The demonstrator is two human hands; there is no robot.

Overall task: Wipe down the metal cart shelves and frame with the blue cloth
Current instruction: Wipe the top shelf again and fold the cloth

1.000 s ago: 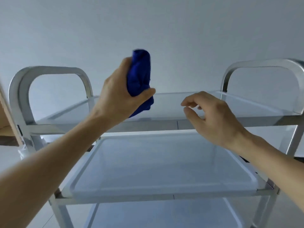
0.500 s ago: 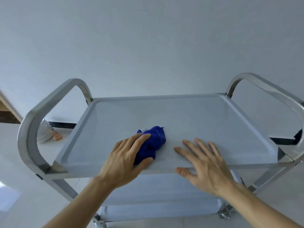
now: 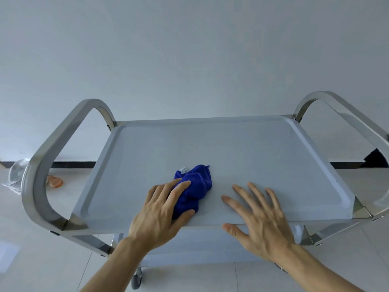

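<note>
The metal cart's top shelf (image 3: 242, 157) lies below me, a pale tray with a raised rim. A crumpled blue cloth (image 3: 196, 184) rests on it near the front edge, with a small white tag at its far side. My left hand (image 3: 162, 209) presses down on the cloth's near half, fingers spread over it and thumb against its side. My right hand (image 3: 259, 213) lies flat and empty on the shelf just right of the cloth, thumb over the front rim. Curved frame handles rise at the left (image 3: 52, 157) and right (image 3: 345, 114).
A lower shelf (image 3: 202, 247) and a caster wheel (image 3: 136, 279) show beneath the top tray. On the tiled floor to the left sit an orange object (image 3: 55, 182) and a clear plastic item (image 3: 15, 175). A white wall with a dark baseboard stands behind the cart.
One second ago my left hand held the cloth up in the air at shelf height; since then the cloth has come down onto the top shelf and both hands rest on it.
</note>
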